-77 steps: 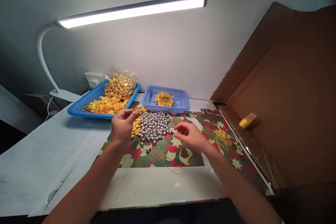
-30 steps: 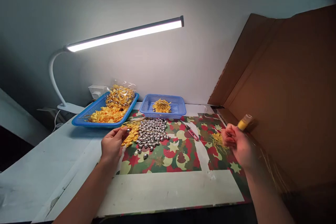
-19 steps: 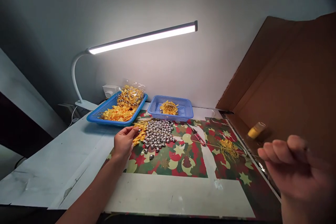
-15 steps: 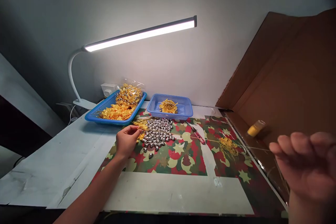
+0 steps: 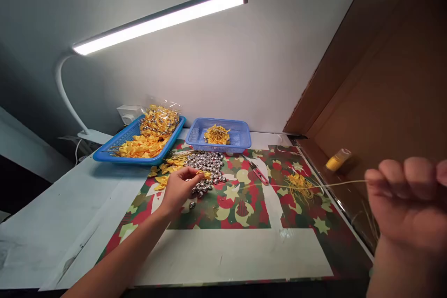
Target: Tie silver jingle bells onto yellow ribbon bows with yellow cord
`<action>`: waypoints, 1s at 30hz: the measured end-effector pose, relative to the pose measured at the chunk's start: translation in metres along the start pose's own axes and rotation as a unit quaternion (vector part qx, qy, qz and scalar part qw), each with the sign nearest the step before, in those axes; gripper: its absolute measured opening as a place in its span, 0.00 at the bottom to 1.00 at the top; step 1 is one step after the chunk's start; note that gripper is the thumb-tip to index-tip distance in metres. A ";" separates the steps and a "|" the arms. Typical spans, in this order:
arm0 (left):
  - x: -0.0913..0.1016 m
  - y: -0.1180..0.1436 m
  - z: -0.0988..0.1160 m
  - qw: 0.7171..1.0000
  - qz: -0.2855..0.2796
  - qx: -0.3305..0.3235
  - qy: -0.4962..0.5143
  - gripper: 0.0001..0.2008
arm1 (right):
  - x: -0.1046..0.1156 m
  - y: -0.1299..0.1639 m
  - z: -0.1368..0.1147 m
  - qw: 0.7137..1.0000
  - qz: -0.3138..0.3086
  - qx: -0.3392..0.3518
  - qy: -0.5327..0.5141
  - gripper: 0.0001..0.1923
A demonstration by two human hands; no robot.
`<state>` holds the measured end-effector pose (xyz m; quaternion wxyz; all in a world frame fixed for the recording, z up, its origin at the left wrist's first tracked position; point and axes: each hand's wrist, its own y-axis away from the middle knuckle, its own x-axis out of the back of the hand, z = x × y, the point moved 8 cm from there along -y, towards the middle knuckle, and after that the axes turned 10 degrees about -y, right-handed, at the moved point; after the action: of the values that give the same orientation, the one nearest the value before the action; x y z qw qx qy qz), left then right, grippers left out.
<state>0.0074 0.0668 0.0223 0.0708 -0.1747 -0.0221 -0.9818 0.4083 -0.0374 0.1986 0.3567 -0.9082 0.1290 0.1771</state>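
My left hand [image 5: 179,187] pinches a small yellow ribbon bow [image 5: 204,174] over the near edge of a pile of silver bells [image 5: 206,167] on the patterned mat [image 5: 244,207]. A thin yellow thread [image 5: 335,185] runs taut from that bow to my right hand [image 5: 407,205], which is raised close to the camera at the right with its fingers closed on the thread's end. Loose yellow bows [image 5: 166,167] lie left of the bells.
A long blue tray [image 5: 104,153] holds yellow bows and a clear bag. A small blue basket [image 5: 240,136] holds yellow pieces. Red snips [image 5: 259,175], a tuft of yellow thread [image 5: 299,185], a yellow spool [image 5: 335,160], a cardboard wall [image 5: 384,102] and a desk lamp [image 5: 157,21] surround the mat.
My right hand has pulled the thread out to the right and up toward the camera. My left hand has shifted slightly right over the bells, still holding the bow.
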 end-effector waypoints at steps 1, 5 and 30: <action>-0.006 0.002 0.000 1.000 -0.015 0.016 0.017 0.14 | -0.010 0.004 0.009 0.999 -0.023 -0.023 -0.034 0.13; -0.036 0.012 0.007 0.988 -0.081 0.073 0.104 0.18 | -0.061 0.043 0.072 0.979 -0.125 -0.150 -0.055 0.11; -0.078 0.035 -0.008 0.956 -0.229 0.117 0.143 0.15 | -0.094 0.134 0.211 0.939 -0.117 -0.306 0.102 0.08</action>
<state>0.0823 0.0418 -0.0120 -0.1337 -0.0131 -0.1656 -0.9770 0.2267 0.0235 0.0123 0.0651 -0.9953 -0.0028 0.0715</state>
